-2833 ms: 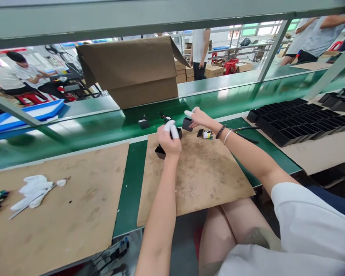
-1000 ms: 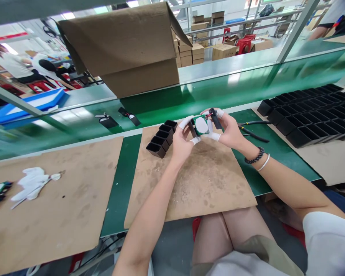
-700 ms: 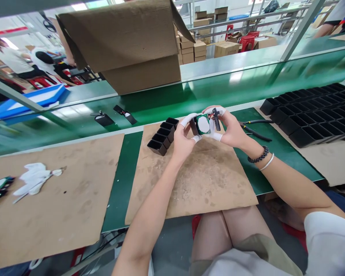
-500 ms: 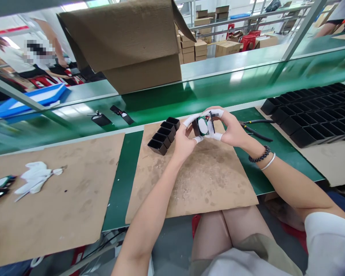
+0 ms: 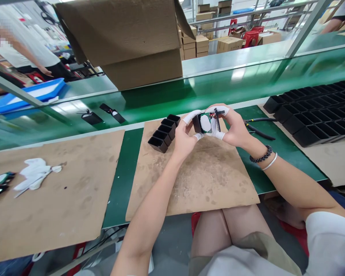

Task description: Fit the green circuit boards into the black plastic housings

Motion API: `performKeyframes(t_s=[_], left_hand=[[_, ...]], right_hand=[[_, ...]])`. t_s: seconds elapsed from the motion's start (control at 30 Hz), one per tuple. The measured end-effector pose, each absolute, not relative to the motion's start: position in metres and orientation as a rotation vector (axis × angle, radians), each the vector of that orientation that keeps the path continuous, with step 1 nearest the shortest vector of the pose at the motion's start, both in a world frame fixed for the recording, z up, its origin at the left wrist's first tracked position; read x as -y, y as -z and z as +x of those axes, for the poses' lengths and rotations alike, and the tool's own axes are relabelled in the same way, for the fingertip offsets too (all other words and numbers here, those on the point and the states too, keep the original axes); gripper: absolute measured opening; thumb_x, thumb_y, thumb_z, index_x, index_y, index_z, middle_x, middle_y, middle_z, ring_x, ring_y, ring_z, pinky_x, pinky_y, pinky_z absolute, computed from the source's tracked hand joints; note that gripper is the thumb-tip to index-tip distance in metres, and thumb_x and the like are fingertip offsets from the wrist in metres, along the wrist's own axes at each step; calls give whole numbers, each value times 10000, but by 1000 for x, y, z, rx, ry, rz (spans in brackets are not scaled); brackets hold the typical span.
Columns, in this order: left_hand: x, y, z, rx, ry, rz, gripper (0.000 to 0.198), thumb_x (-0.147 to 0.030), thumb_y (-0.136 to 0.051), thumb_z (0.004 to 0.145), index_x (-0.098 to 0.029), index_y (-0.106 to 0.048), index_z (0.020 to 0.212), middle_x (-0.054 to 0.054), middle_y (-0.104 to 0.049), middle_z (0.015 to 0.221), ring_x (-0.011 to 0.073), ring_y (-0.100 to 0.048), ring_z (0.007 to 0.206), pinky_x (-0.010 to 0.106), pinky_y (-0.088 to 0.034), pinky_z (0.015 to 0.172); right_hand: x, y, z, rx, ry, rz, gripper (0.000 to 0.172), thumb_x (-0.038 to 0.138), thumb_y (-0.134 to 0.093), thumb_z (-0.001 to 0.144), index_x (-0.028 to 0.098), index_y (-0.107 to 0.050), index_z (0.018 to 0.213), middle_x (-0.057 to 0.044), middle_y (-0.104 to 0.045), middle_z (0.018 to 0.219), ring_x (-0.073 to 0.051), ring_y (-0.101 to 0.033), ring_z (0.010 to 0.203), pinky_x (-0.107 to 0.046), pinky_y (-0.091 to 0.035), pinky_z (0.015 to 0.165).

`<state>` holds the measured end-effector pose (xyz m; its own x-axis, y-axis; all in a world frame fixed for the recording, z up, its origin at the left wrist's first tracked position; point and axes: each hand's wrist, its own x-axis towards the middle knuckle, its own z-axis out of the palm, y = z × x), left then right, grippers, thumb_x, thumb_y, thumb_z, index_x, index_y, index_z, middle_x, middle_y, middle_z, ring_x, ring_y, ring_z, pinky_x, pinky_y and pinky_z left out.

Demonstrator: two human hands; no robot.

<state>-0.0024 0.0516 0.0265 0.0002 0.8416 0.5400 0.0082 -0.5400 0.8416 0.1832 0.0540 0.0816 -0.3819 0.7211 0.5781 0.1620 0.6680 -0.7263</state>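
Observation:
My left hand (image 5: 187,132), with white finger covers, is closed around a small black box-shaped case (image 5: 197,123). My right hand (image 5: 228,124), also in finger covers, grips an electronic assembly with a white oval pad, green board edges and red wires (image 5: 206,123). A flat black end piece (image 5: 217,119) stands at the assembly's right side. The assembly meets the open side of the case; how deep it sits is unclear. Left of my left hand, several empty black cases (image 5: 164,133) stand in a row on a cardboard sheet (image 5: 195,184).
Black-handled pliers (image 5: 260,128) lie right of my right hand, before rows of black cases (image 5: 313,111). Two black devices (image 5: 91,117) lie on the green conveyor belt (image 5: 158,101). A large carton (image 5: 143,73) stands behind. White gloves (image 5: 34,174) rest on the left cardboard.
Both devices on the belt have moved left. The assembly and end piece have shifted slightly right in my hands. A person at the far left has changed position.

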Motion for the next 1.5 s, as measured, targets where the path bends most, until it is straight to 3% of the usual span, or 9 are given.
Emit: performKeyframes(t_s=[0.13, 0.3, 0.6, 1.5], left_hand=[[-52, -26, -3, -881, -1576, 1620, 615, -155, -811, 721, -248, -626, 1300, 76, -621, 1424, 312, -523, 1449, 472, -390, 1273], [-57, -22, -4, -794, -1619, 1582, 608, -247, -858, 723, -237, -635, 1288, 81, -634, 1415, 325, -541, 1432, 481, -413, 1253], [-61, -18, -2, -701, -1656, 1539, 616, -250, -879, 678, -263, -667, 1255, 53, -669, 1398, 299, -602, 1375, 437, -463, 1205], [-58, -21, -1, -652, -1630, 1478, 609, -171, -866, 661, -265, -688, 1235, 36, -685, 1354, 295, -599, 1374, 463, -417, 1240]], right_hand=[[-51, -84, 183, 1899, -704, -765, 549, 451, -898, 668, 246, -680, 1128, -99, -650, 1262, -344, -595, 1232, -480, -532, 1042], [-51, -81, 184, 1943, -556, -706, 466, 454, -823, 776, 244, -668, 1162, -92, -665, 1228, -324, -622, 1192, -492, -520, 1056], [-67, -68, 187, 2006, -202, -441, 451, 344, -762, 831, 227, -621, 1242, -97, -679, 1221, -267, -675, 1029, -441, -583, 906], [-68, -63, 187, 2036, -223, -509, 502, 396, -768, 837, 236, -593, 1280, -105, -639, 1237, -284, -651, 1065, -455, -596, 881]])
